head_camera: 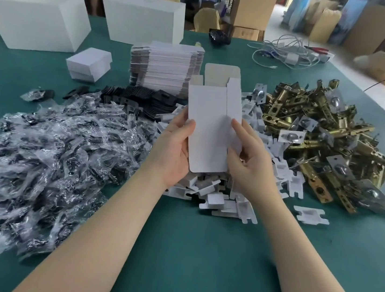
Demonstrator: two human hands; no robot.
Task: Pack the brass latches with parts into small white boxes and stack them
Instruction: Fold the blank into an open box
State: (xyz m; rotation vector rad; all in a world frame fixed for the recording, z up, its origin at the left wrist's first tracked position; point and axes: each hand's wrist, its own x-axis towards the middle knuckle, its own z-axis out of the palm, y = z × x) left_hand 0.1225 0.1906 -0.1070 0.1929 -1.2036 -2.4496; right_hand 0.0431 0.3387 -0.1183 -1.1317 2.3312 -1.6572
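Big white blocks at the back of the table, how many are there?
2. One big white rectangular block sits at the far left of the green table; the other stands to its right, behind the stack of flat white cardboard blanks. More may lie out of view.

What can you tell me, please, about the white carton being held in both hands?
The white carton is a small box of thin, plain white card, apparently only partly opened out. Its far end is open, flaps up, showing a duller beige-grey inside; a rounded flap hangs at the near end. A fold line runs along its length. It is held upright, slightly tilted, above the pile of white card inserts. The left hand grips its left edge, the right hand its right.
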